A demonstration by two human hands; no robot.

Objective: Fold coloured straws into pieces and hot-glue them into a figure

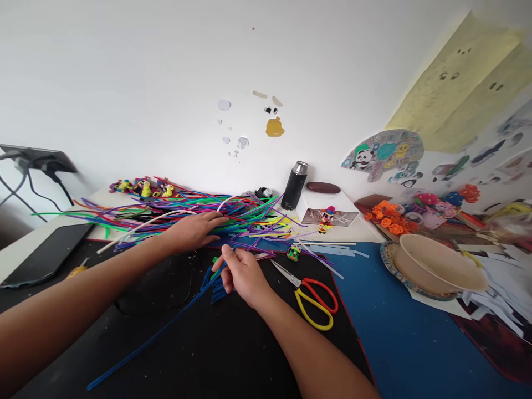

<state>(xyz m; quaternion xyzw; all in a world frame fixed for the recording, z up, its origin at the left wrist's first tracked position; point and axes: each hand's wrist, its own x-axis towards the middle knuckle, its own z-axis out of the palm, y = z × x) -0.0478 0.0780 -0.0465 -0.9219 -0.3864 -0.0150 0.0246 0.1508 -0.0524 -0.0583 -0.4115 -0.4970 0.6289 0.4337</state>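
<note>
A long heap of pipe cleaners (245, 213) in many colours lies along the back of the desk. My left hand (195, 227) rests against the near side of this heap, fingers stretched out and apart. Closer to me, my right hand (245, 271) is closed on a blue pipe cleaner (158, 335), which trails down to the lower left over the black mat (187, 354). Beneath the right hand lie short bent blue pieces (218, 291), partly covered by the fingers. Scissors (310, 296) with one red and one yellow handle lie spread to its right.
A black bottle (294, 185) stands by the wall beside a white box (332, 202). Small colourful figures (143, 187) sit behind the heap. On the right are a beige bowl (440, 260) and orange flowers (386, 216); a black tablet-like slab (45, 252) lies left.
</note>
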